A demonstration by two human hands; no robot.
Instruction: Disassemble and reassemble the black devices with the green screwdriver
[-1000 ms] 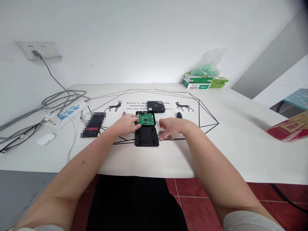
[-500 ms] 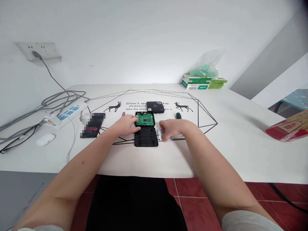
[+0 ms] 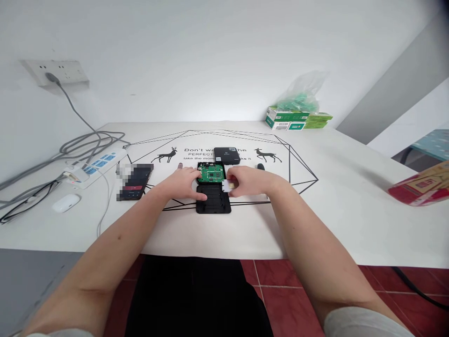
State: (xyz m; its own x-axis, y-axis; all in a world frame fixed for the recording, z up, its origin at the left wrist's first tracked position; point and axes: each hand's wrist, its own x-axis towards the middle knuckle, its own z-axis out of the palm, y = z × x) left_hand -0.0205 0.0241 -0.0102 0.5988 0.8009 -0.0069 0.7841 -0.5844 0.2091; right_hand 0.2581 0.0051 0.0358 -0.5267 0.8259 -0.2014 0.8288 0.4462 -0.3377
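Note:
A black case lies on the white mat, with a green circuit board (image 3: 212, 173) in its upper half and a ribbed black cover (image 3: 214, 206) below. My left hand (image 3: 184, 181) holds the case by its left side, fingertips at the board's edge and thumb over the cover. A small silvery-white plate (image 3: 226, 186) is pinched in my right hand (image 3: 245, 181), just right of where board and cover meet. Behind the board sits a black box (image 3: 227, 155) with a small label.
A phone (image 3: 136, 181), a white earbud case (image 3: 66, 203) and a power strip (image 3: 101, 164) with cables are on the left. Green-white boxes (image 3: 286, 119) stand at the back right. A dark oval object (image 3: 260, 166) lies behind my right wrist. A red package (image 3: 417, 187) is far right.
My right hand has lifted the silvery-white plate from the mat and moved it up and left towards the board. My left thumb has shifted slightly down onto the cover.

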